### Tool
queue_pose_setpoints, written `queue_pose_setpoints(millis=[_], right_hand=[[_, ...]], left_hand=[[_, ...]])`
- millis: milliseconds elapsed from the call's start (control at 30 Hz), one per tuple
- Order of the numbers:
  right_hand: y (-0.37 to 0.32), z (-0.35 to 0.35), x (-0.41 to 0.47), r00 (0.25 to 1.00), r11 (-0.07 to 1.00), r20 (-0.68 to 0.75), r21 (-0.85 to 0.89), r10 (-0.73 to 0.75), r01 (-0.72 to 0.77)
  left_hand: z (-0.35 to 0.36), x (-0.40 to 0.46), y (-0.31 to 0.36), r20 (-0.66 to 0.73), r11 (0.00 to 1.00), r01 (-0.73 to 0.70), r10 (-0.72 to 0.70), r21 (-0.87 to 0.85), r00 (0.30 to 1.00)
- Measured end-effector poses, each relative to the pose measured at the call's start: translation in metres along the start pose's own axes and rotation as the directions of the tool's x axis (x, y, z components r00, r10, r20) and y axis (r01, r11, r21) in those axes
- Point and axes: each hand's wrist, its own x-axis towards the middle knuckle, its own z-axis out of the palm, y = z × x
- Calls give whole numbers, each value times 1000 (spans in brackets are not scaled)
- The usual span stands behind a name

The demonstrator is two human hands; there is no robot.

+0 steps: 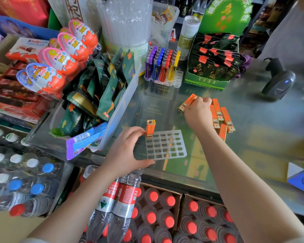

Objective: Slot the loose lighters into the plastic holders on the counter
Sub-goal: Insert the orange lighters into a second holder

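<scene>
Left hand (128, 151) lies open against the clear holder (166, 145); right hand (198, 111) grips an orange lighter (187, 102) beside the loose lighters (221, 116); a snack bin (123, 106) crowds the left.

Left hand (130, 151) spread flat, fingers (139, 131) extended; right hand (198, 111) curled, knuckles up, arm outstretched.

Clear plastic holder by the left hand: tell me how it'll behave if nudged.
The clear plastic holder looks thin and nearly empty, so probably light and apt to slide on the glossy counter. The upright orange lighter in its corner could tip.
</scene>
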Motion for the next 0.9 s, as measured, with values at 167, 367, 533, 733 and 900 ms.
queue_pose_setpoints(millis=[167,367,533,733,900], right_hand=[[-5,2,9,997,997,57,46,-60,58],[-4,-8,14,996,997,82,68,-41,35],[-4,-7,16,997,994,79,111,-26,17],[-6,-8,11,995,994,98,106,-33,22],[-3,-10,10,990,999,139,55,-6,-2]], left_hand=[[0,1,-2,10,1000,7,-7,14,1000],[0,0,-2,21,1000,-9,8,26,1000],[-1,1,-2,24,1000,-11,11,7,1000],[-2,0,-1,20,1000,9,-8,-25,1000],[-2,0,-2,37,1000,-6,7,-13,999]])
